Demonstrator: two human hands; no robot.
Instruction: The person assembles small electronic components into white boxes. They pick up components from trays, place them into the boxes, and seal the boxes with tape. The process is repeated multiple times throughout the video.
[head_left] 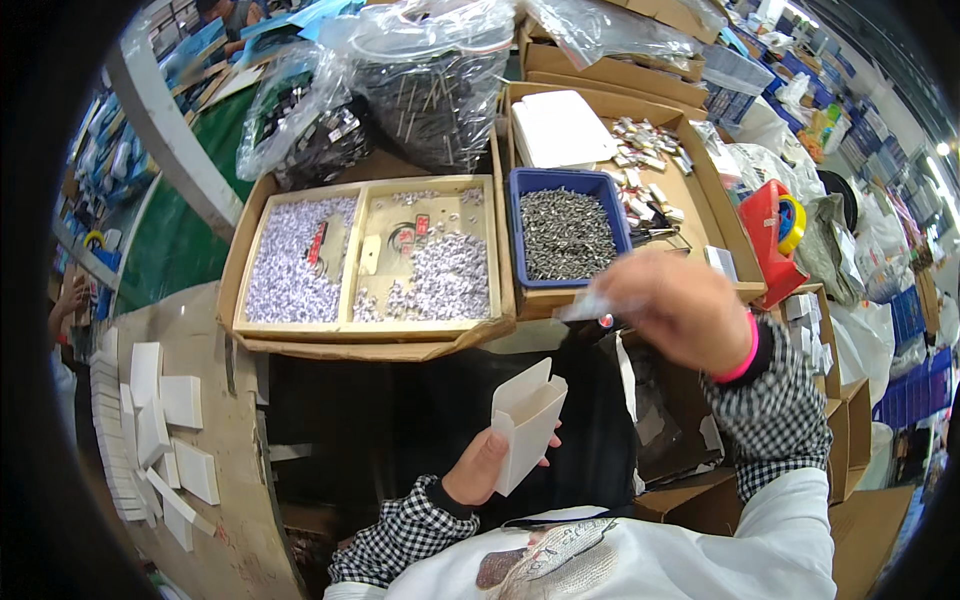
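My left hand (478, 470) is closed around a small white cardboard box (530, 435), held upright and slightly tilted in front of my body. The box's top flap stands raised and its upper end is open. To the right and farther forward, my right hand (685, 310) is blurred by motion, its fingers pinched on a small translucent whitish piece (588, 307) that looks like a little plastic bag. That hand is just in front of a blue plastic bin (516, 225) full of small metal screws. A pink band (739, 350) circles my right wrist.
A wooden two-compartment tray (354, 255) of small pale plastic parts sits in a carton at front left. White boxes (200, 470) lie on cardboard at left. Behind the tray are clear bags (430, 100). A red holder (768, 240) with yellow tape stands at right. Another person's hand (72, 297) shows far left.
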